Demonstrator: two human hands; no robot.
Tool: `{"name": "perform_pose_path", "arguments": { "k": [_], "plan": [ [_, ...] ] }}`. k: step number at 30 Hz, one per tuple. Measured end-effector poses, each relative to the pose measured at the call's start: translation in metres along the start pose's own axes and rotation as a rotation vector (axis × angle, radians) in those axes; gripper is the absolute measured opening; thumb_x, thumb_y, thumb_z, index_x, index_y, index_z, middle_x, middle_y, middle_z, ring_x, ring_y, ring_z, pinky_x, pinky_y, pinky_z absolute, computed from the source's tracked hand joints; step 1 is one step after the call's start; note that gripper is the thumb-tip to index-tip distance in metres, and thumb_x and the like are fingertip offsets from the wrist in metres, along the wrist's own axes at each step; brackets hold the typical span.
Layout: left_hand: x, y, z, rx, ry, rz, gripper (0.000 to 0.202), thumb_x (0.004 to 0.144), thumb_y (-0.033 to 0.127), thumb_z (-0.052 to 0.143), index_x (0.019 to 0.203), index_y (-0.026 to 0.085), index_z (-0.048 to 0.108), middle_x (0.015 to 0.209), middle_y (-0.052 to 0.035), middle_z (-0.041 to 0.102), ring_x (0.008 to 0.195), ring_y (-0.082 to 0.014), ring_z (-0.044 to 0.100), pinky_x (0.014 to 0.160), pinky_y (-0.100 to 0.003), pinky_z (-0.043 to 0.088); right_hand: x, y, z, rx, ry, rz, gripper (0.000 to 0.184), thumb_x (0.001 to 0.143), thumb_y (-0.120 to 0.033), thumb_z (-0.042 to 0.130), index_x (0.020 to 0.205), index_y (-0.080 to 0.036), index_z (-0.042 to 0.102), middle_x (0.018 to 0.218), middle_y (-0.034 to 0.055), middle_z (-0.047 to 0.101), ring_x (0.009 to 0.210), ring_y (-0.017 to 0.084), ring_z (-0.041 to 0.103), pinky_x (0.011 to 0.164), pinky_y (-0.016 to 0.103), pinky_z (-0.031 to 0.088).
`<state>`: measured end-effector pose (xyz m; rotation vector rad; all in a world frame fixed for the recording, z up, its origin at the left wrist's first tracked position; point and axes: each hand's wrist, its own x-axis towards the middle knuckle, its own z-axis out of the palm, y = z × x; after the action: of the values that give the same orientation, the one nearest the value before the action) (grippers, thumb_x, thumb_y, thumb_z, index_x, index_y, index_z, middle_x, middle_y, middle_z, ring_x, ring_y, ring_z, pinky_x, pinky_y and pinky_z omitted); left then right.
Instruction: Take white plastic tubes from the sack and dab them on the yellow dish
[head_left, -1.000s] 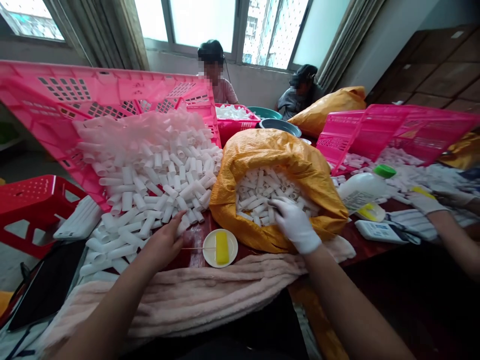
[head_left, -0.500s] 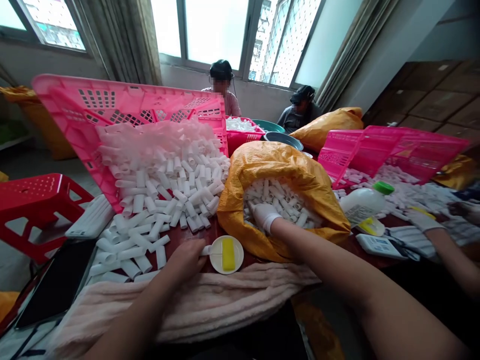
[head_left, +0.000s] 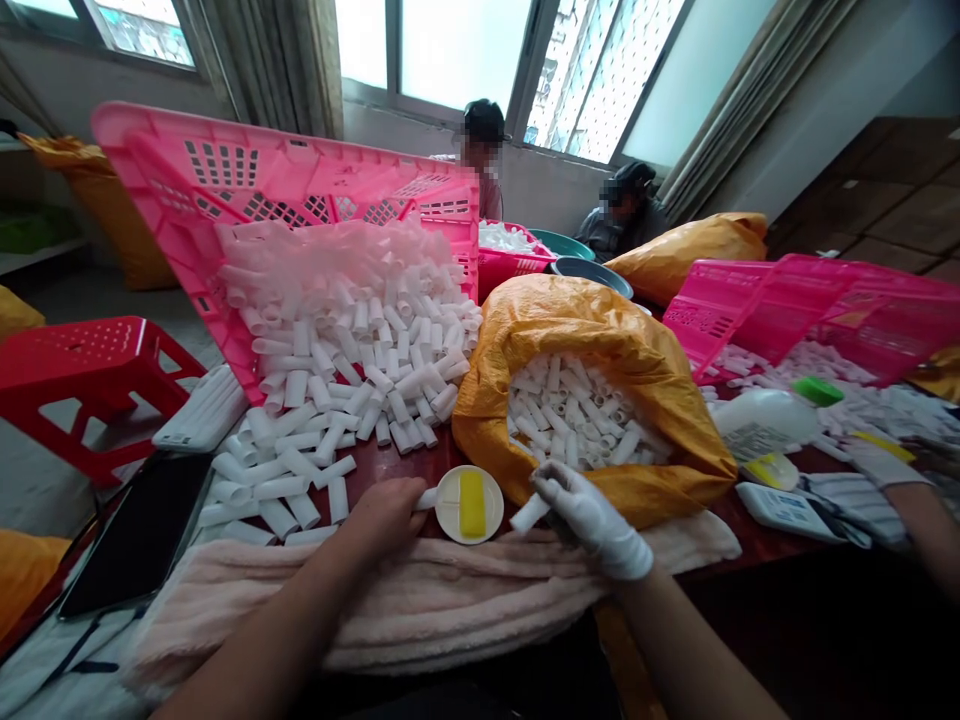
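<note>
My bare left hand (head_left: pixel 390 512) is closed around a short white plastic tube (head_left: pixel 427 499), whose end shows at the rim of a small round white dish (head_left: pixel 448 525). A yellow sponge-like block (head_left: pixel 472 505) lies in that dish. To its right, my right hand (head_left: pixel 589 515), in a white glove with greyish fingertips, grips another white tube (head_left: pixel 529 514) over the pink cloth (head_left: pixel 450 610). This hand is in front of the open orange sack (head_left: pixel 592 310), which is full of white tubes (head_left: pixel 570 415).
A tilted pink crate (head_left: pixel 300 180) spills many white tubes (head_left: pixel 367 330) onto the dark red table. A tablet (head_left: pixel 135 535) and a red stool (head_left: pixel 97 360) are at left. A green-capped bottle (head_left: pixel 772 420) and a co-worker's gloved hand (head_left: pixel 885 465) are at right. Two people sit behind.
My right hand has come out of the orange sack toward me, bringing a white tube beside the dish. My left hand stays at the dish. The view has shifted slightly.
</note>
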<state>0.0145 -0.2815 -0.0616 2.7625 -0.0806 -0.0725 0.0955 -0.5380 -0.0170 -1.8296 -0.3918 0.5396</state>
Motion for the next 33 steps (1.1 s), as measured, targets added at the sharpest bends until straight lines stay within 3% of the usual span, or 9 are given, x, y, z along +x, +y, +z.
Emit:
{"name": "perform_pose_path", "arguments": {
  "k": [5, 10, 15, 22, 29, 33],
  "plan": [
    [0.003, 0.002, 0.004, -0.067, -0.035, -0.113, 0.027, 0.082, 0.042, 0.041, 0.078, 0.02, 0.057, 0.081, -0.0045, 0.063, 0.078, -0.019, 0.058, 0.065, -0.026, 0.037, -0.003, 0.044, 0.036, 0.377, -0.079, 0.02, 0.035, 0.073, -0.047, 0.061, 0.089, -0.019, 0.046, 0.065, -0.0027, 0.056, 0.047, 0.01, 0.051, 0.044, 0.023, 0.042],
    [0.002, 0.004, 0.006, -0.124, -0.012, -0.14, 0.028, 0.081, 0.043, 0.042, 0.074, 0.019, 0.055, 0.076, -0.0032, 0.062, 0.071, -0.0166, 0.056, 0.06, -0.025, 0.035, 0.006, 0.05, 0.046, 0.655, 0.014, 0.093, 0.036, 0.073, -0.042, 0.062, 0.097, -0.018, 0.049, 0.08, 0.003, 0.063, 0.055, 0.011, 0.054, 0.048, 0.023, 0.043],
    [0.002, 0.002, 0.008, -0.176, 0.018, -0.132, 0.028, 0.081, 0.043, 0.042, 0.069, 0.019, 0.051, 0.071, -0.0013, 0.059, 0.067, -0.0156, 0.053, 0.06, -0.025, 0.035, 0.011, 0.055, 0.045, 0.689, -0.035, 0.102, 0.041, 0.072, -0.042, 0.063, 0.102, -0.018, 0.049, 0.099, 0.0083, 0.063, 0.058, 0.011, 0.055, 0.048, 0.023, 0.043],
    [0.004, -0.006, 0.008, -0.289, 0.024, -0.105, 0.029, 0.08, 0.045, 0.042, 0.069, 0.019, 0.05, 0.068, 0.0007, 0.055, 0.065, -0.0143, 0.051, 0.061, -0.025, 0.036, 0.011, 0.06, 0.045, 0.613, 0.01, 0.078, 0.042, 0.072, -0.042, 0.064, 0.101, -0.016, 0.048, 0.077, 0.0017, 0.061, 0.054, 0.01, 0.056, 0.05, 0.022, 0.045],
    [0.003, -0.006, 0.006, -0.35, 0.021, -0.11, 0.03, 0.078, 0.046, 0.044, 0.068, 0.019, 0.05, 0.065, 0.0018, 0.054, 0.063, -0.0137, 0.05, 0.059, -0.025, 0.035, 0.013, 0.06, 0.044, 0.571, -0.03, 0.075, 0.038, 0.075, -0.042, 0.06, 0.101, -0.016, 0.049, 0.076, 0.0016, 0.06, 0.056, 0.01, 0.057, 0.051, 0.022, 0.046],
    [0.001, -0.011, 0.004, -0.377, 0.07, -0.093, 0.032, 0.078, 0.048, 0.044, 0.069, 0.018, 0.05, 0.066, 0.0017, 0.053, 0.062, -0.0139, 0.048, 0.059, -0.025, 0.035, 0.011, 0.062, 0.041, 0.544, -0.061, -0.012, 0.04, 0.075, -0.045, 0.06, 0.099, -0.015, 0.048, 0.065, -0.0012, 0.057, 0.046, 0.008, 0.05, 0.041, 0.02, 0.04]
  ]
}}
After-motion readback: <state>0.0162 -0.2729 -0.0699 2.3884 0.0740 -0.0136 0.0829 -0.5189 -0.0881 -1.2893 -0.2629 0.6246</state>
